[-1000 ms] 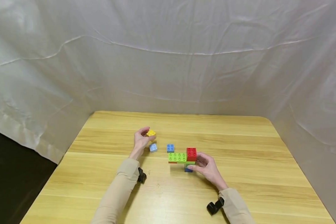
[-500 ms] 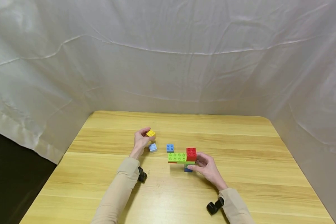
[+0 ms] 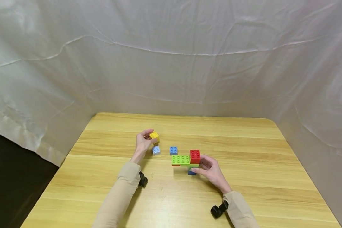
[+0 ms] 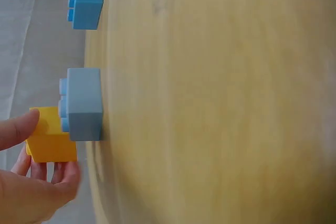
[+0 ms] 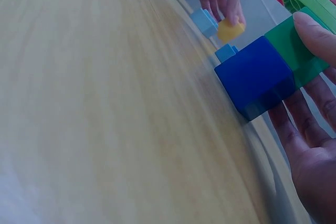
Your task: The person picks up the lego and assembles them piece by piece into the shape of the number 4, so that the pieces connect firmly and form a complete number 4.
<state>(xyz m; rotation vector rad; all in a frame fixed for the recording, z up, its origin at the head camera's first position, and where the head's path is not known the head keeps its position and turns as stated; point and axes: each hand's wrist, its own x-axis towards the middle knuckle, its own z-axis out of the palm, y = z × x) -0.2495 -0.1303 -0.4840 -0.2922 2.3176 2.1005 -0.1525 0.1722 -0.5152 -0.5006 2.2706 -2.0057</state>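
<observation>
Yellow block (image 3: 154,136), left of centre, is pinched by left hand (image 3: 142,145); stack (image 3: 186,160), lower centre, is gripped by right hand (image 3: 212,171).

We can read no text, label, brand, number or sign in any of the three views. On the studs of the red brick (image 3: 195,157) and of the long green brick (image 3: 180,160), a little right of and below the centre in the head view, any marks are too small for us to tell. On the black wrist camera (image 3: 219,209), lower right there, we also make out no lettering.
</observation>
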